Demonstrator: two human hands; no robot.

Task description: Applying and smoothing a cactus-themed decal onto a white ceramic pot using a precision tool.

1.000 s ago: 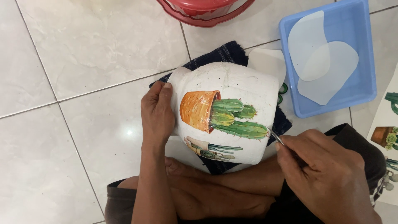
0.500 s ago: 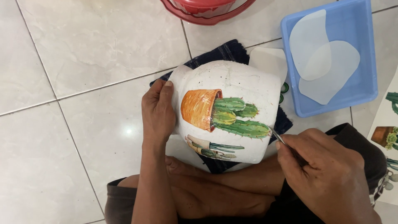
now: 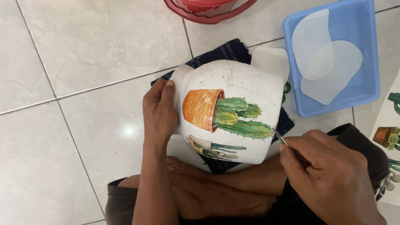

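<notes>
A white pot [image 3: 233, 79] lies on its side on a dark blue cloth [image 3: 227, 52]. On it is a picture of an orange planter with green cacti [image 3: 225, 114], and a smaller garden-tool picture [image 3: 212, 148] below. My left hand [image 3: 159, 112] grips the pot's left end. My right hand [image 3: 323, 175] pinches a thin metal tool [image 3: 280, 137], its tip touching the right end of the cactus picture.
A light blue tray [image 3: 366, 50] at the upper right holds two pale backing sheets [image 3: 323, 54]. A red basin [image 3: 208, 8] stands at the top edge. A sheet of plant pictures [image 3: 387, 133] lies at the right edge. White floor tiles [image 3: 83, 62] surround my crossed legs.
The view has drifted slightly, so the pot and tray sit a little to the right. Both hands keep their hold and the tool tip stays at the cactus picture's edge.
</notes>
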